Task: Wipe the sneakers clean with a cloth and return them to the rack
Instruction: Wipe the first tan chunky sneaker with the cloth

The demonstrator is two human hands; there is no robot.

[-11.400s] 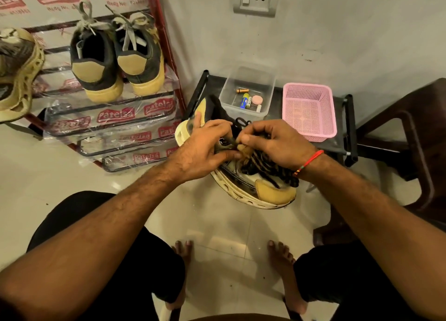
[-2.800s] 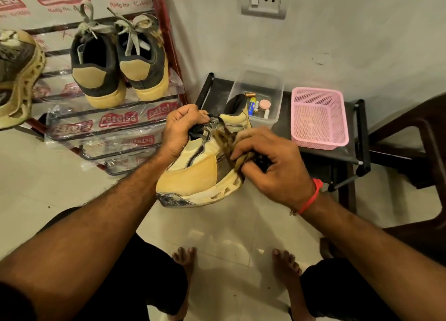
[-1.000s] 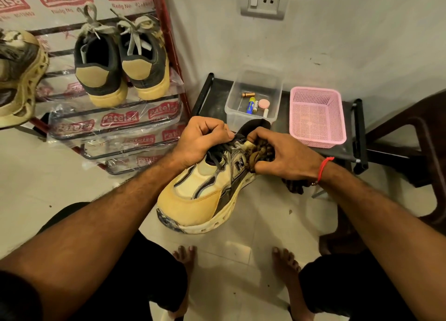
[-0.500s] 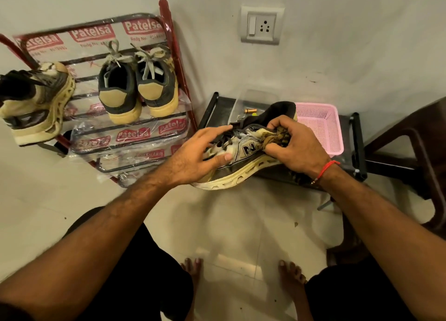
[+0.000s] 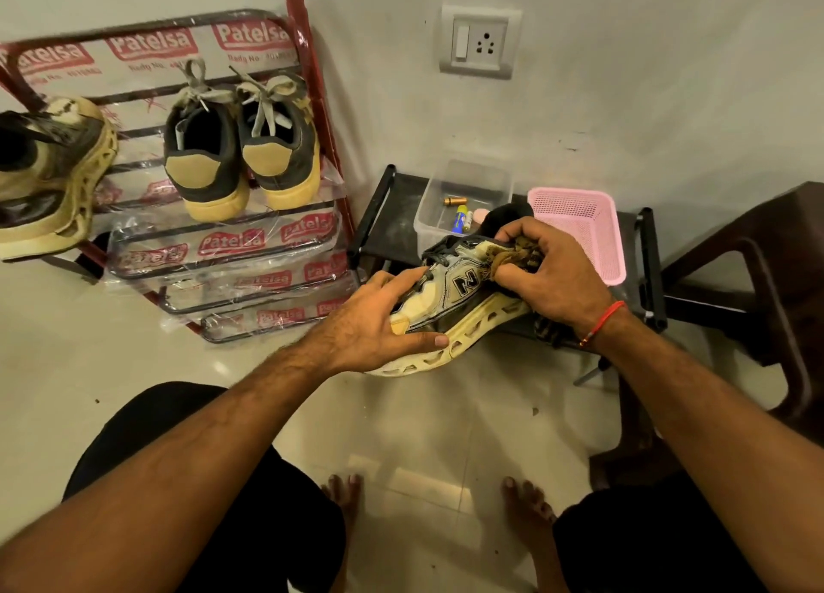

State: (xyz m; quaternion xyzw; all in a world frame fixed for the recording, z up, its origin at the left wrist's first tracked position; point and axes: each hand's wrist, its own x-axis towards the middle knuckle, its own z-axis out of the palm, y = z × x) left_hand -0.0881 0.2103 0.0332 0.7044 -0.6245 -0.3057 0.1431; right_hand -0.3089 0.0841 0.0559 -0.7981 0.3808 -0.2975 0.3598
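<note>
Viewing the scene from the head camera, I note the red shoe rack (image 5: 307, 115) at ten o'clock, its rails wrapped in printed plastic. On its upper tier stand two dark sneakers with tan heels (image 5: 241, 146), heels toward me, side by side and touching. A second cream sneaker (image 5: 53, 178) sits at nine o'clock on the rack's left end, partly cut off by the frame edge. A brown chair (image 5: 767, 280) occupies three o'clock. A low black stand (image 5: 392, 209) lies at one o'clock, bearing a pink basket (image 5: 579, 231) and, just beside it, a clear plastic box (image 5: 463, 191) holding a few small items.

At the centre, I see the cream sneaker (image 5: 450, 307) held in the air in front of the stand, sole toward me and tilted, toe toward seven o'clock. My left hand (image 5: 379, 320) steadies it near the toe: the fingers lie fairly straight across the laces and upper, the thumb pressed along the sole edge. My right hand (image 5: 544, 276) has its fingers curled tight round a bunched brown cloth (image 5: 512, 256), pressing it against the sneaker's heel collar. A red thread band (image 5: 604, 320) circles the right wrist.
</note>
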